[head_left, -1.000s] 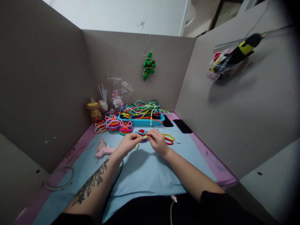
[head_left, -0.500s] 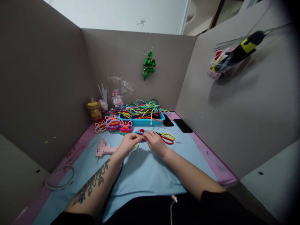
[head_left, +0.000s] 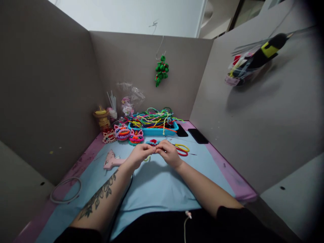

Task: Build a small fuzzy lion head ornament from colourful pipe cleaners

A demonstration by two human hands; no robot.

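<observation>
My left hand (head_left: 139, 154) and my right hand (head_left: 167, 153) meet fingertip to fingertip above the blue cloth. Both are pinched closed, and whatever small thing lies between the fingers is too hidden to name. Just behind them lies a blue, red and purple fuzzy piece (head_left: 152, 142), partly covered by my fingers. A pale yellow-green strip (head_left: 147, 158) lies on the cloth below my left fingertips. To the right of my right hand are scissors (head_left: 182, 149) with yellow and red handles. A pink glue gun (head_left: 111, 161) rests left of my left hand.
A blue tray (head_left: 152, 131) heaped with colourful pipe cleaners (head_left: 154, 118) stands at the back. Several fuzzy animal-head figures (head_left: 136, 137) sit left of it. Two dark phones (head_left: 197, 136) lie at the right. Grey panels (head_left: 152, 84) enclose the table, and a coiled cable (head_left: 66, 201) lies at left.
My right fingers have curled in a little more against my left fingertips. A small yellowish bit glimpsed between them is now hidden. The view has shifted slightly.
</observation>
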